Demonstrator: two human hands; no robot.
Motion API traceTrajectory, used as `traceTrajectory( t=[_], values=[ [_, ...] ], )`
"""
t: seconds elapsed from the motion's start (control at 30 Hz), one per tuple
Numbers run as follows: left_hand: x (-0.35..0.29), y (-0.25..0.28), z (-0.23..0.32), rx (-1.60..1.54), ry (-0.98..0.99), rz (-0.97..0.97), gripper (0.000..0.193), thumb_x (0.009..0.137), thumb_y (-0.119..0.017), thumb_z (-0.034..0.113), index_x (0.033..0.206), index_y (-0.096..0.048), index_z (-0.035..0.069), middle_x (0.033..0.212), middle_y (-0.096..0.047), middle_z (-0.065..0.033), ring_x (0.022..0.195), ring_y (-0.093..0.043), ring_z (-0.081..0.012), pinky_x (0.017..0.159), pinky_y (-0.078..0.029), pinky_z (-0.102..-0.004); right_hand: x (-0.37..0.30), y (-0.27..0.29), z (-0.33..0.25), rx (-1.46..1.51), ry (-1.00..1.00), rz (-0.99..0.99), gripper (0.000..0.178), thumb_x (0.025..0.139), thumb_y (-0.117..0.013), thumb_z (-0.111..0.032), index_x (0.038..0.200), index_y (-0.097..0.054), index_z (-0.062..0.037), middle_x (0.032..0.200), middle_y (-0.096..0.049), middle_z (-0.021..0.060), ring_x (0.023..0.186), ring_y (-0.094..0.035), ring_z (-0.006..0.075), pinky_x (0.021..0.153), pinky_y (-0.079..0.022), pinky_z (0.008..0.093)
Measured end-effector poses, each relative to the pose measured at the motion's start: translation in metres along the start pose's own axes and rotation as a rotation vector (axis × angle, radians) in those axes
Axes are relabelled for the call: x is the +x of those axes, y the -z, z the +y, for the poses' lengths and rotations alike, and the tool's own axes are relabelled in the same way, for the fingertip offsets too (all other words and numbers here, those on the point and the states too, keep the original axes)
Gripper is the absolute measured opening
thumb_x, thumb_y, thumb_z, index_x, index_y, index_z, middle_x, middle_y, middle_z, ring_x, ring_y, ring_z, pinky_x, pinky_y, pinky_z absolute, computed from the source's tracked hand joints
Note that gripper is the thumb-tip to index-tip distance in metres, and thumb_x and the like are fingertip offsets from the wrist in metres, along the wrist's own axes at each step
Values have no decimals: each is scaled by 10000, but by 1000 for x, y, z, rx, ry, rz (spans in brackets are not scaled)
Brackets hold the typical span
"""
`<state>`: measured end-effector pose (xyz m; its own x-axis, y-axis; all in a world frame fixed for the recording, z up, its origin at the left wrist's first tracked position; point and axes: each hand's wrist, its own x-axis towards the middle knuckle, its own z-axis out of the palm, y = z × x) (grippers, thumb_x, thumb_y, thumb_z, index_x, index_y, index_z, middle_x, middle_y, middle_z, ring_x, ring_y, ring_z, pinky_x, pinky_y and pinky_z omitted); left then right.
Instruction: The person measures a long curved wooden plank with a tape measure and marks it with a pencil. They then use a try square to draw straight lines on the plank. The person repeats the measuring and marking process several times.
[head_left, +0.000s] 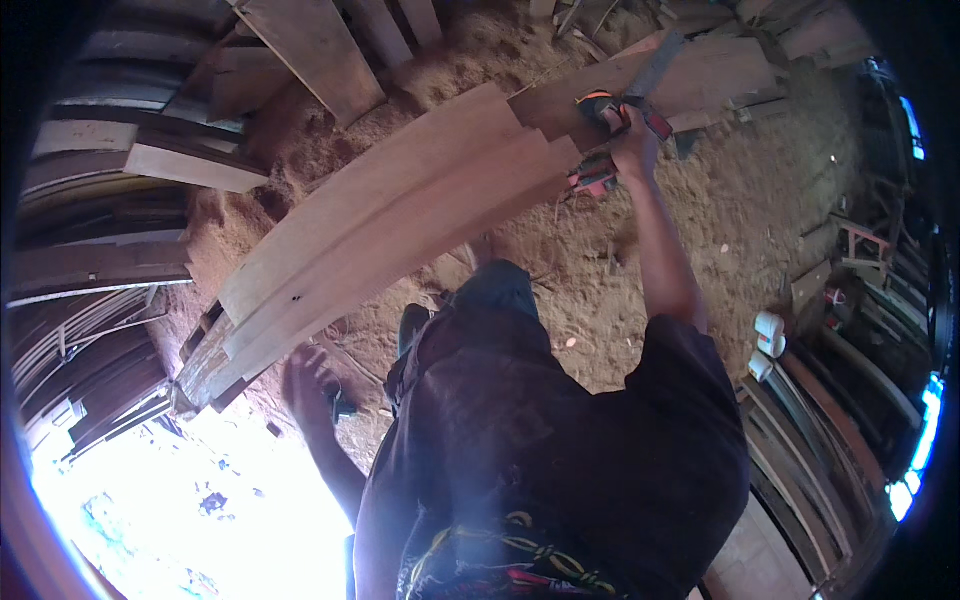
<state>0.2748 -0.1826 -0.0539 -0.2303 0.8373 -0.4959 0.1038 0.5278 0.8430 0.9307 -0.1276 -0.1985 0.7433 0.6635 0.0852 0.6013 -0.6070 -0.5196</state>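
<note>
Just beyond right fingers (634,128), grey blade (656,68)

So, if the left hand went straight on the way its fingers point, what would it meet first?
Most likely the near edge of the long board, just ahead of the left hand; depth is unclear, so it might pass underneath.

Glaring light (250,530) at lower left meets a sawdust-strewn floor (730,270) between lumber stacks (100,268).
</note>
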Motion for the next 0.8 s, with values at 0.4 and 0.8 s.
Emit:
traceTrajectory(
  t=[0.4, 0.8],
  values=[
    [159, 213, 11, 459, -10, 871, 529, 961, -742, 310, 1359, -607, -10, 1306, -624, -185, 1192, -604, -291, 1031, -505, -439, -85, 96, -115, 455, 61, -350, 553, 1009, -580, -621, 1206, -743, -131, 987, -743, 153, 833, -746, 300, 755, -572, 431],
    [163, 233, -20, -95, -409, 251, 483, 998, -663, 208, 1419, -587, -17, 1305, -651, -161, 1170, -627, -275, 992, -524, -425, -110, 92, -139, 566, 77, -249, 432, 1020, -671, -410, 1181, -731, -14, 893, -723, 126, 837, -742, 198, 709, -593, 376]
  ],
)
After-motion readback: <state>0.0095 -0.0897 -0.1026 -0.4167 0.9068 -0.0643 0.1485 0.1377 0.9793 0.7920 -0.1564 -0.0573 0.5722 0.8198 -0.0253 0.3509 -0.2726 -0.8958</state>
